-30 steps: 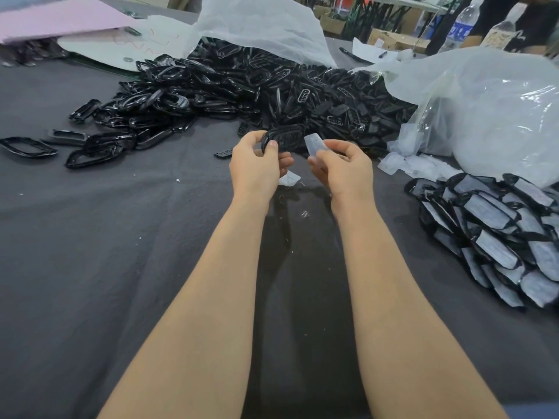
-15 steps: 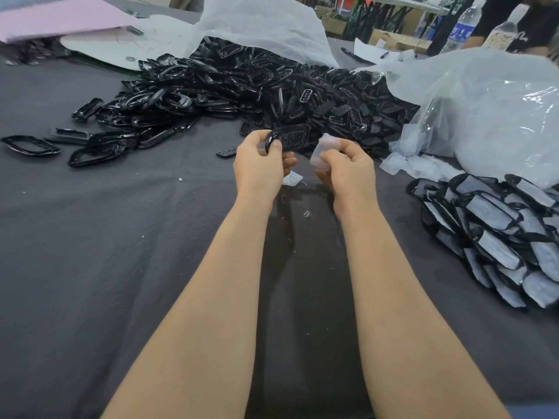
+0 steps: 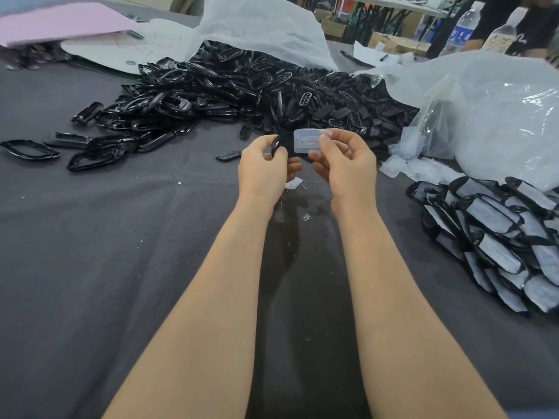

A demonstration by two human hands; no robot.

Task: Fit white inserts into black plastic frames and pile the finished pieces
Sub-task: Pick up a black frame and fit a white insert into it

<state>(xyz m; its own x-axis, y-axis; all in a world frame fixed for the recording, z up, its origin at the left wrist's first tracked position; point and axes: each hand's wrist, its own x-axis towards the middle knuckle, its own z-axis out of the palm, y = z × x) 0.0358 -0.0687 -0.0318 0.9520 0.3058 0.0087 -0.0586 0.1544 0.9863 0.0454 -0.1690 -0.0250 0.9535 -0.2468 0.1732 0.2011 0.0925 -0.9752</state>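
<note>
black frames (image 3: 272, 95) heaped unfilled, finished pile (image 3: 496, 234) growing; left hand (image 3: 263, 170) grips a frame (image 3: 279, 145), right hand (image 3: 348, 164) pinches an insert (image 3: 308, 140), unfitted.

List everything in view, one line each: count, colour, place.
loose frames: a heap, black, far centre
finished pieces: a pile, black and white, near right
spare inserts: several, translucent white, by the right bag
plastic bags: two, whitish clear, far centre and right
pink sheet: one, pink, far left
water bottles: two, clear, far right
cloth: one, dark grey, over the table
left hand: one, grips a black frame
right hand: one, pinches a white insert
</note>
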